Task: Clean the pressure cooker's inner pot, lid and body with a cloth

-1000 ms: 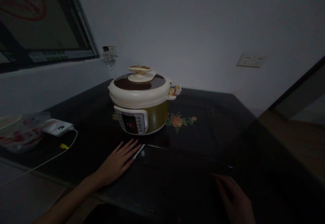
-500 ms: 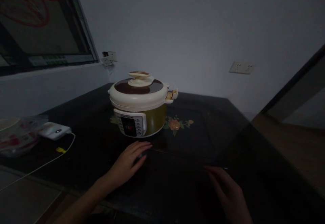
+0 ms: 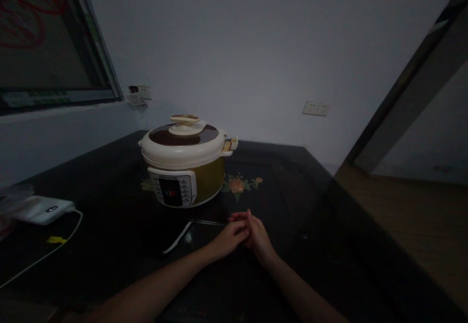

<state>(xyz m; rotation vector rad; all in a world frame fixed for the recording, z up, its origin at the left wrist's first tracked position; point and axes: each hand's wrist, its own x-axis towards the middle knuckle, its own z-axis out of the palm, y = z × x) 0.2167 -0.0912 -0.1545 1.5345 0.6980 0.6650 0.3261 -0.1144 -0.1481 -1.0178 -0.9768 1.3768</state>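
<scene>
My left hand [image 3: 228, 240] and my right hand [image 3: 260, 240] meet over the dark table, palms toward each other with fingers overlapping. Both hands' fingers look loosely stretched, and no object shows between them; the inner sides are hidden. Just beyond them, slightly left, stands an electric pressure cooker [image 3: 210, 179] with a cream rim, an olive body and a front control panel. Its lid [image 3: 179, 137] with a knob handle sits on top. Neither hand touches the cooker. Left of my hands, a pale bent strip [image 3: 177, 239] shows on the table; whether it is a reflection I cannot tell.
On the left lie a white device [image 3: 46, 210] with a cable [image 3: 40, 264], a yellow tag [image 3: 56, 240] and a blurred plastic bag [image 3: 14, 198]. Wall sockets [image 3: 316, 108] are at the back. The black table [image 3: 310, 206] bears a flower pattern.
My hands have moved from apart to touching each other, the left going right and the right going left. The view has swung right, so the cooker appears farther left.
</scene>
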